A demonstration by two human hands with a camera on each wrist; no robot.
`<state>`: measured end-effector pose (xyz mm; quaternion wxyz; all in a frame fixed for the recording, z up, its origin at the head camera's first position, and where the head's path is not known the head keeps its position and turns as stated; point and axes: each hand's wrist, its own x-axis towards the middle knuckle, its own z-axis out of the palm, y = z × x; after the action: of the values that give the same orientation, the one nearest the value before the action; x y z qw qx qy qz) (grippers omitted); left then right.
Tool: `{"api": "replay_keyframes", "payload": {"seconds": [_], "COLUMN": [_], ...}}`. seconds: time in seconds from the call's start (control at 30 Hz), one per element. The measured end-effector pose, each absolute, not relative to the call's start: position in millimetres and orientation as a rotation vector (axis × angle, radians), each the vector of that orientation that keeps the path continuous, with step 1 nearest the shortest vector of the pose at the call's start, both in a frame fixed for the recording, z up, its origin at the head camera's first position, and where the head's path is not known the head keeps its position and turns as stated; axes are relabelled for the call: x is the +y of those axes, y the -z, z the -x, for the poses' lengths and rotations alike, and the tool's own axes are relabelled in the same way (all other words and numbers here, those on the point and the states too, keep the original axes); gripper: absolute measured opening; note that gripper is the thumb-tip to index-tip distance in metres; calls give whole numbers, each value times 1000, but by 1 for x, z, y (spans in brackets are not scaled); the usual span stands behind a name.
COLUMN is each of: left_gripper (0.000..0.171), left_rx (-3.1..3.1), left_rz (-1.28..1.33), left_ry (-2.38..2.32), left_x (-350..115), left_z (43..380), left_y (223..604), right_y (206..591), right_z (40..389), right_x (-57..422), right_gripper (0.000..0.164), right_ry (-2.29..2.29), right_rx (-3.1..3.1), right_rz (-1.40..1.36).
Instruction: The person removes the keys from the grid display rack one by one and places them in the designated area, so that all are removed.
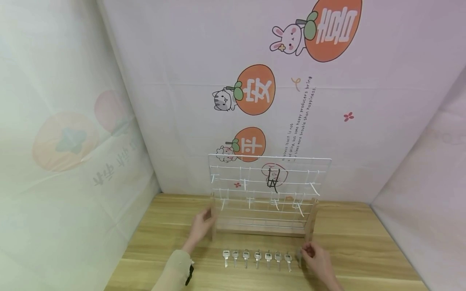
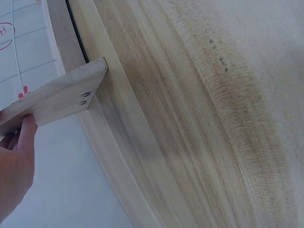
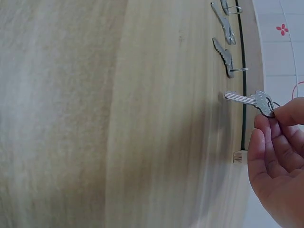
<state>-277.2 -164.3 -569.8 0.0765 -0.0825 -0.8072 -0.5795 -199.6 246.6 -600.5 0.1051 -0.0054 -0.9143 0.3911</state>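
A white wire grid rack [image 1: 271, 194] with several hooks stands on the table in a wooden frame. My left hand [image 1: 199, 228] grips the frame's left wooden upright [image 2: 61, 95], thumb on its near face in the left wrist view. At the rack's front right corner, my right hand [image 1: 317, 258] pinches a silver key [image 3: 262, 102] near its head and ring. The key's blade points away from the fingers, above the tabletop. To its left, several silver keys [image 1: 257, 255] with rings lie in a row in front of the rack.
A black wire piece [image 1: 272, 178] hangs on the upper grid. The wood-grain table [image 1: 174, 210] meets a printed cloth backdrop [image 1: 182, 121] behind the rack. Cloth side walls [image 1: 429, 161] close in both sides. The frame's right upright [image 1: 311, 220] stands just beyond the right hand.
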Motion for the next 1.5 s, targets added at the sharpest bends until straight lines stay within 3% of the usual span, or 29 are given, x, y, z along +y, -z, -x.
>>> {"api": "replay_keyframes", "payload": {"seconds": [0.67,1.5], "left_gripper": [54,53], "left_rx": [-2434,-2451], "left_rz": [220,193], "left_ry": [1726,1738], "left_x": [-164,-164], "left_z": [277,279], "left_y": [572,571], "right_y": [620,621], "right_z": [203,205], "right_x": [251,245], "right_gripper": [15,13], "right_ry": [-1087,-1072], "right_rx": [-2659,-2749], "right_rz": [-81,-53]}}
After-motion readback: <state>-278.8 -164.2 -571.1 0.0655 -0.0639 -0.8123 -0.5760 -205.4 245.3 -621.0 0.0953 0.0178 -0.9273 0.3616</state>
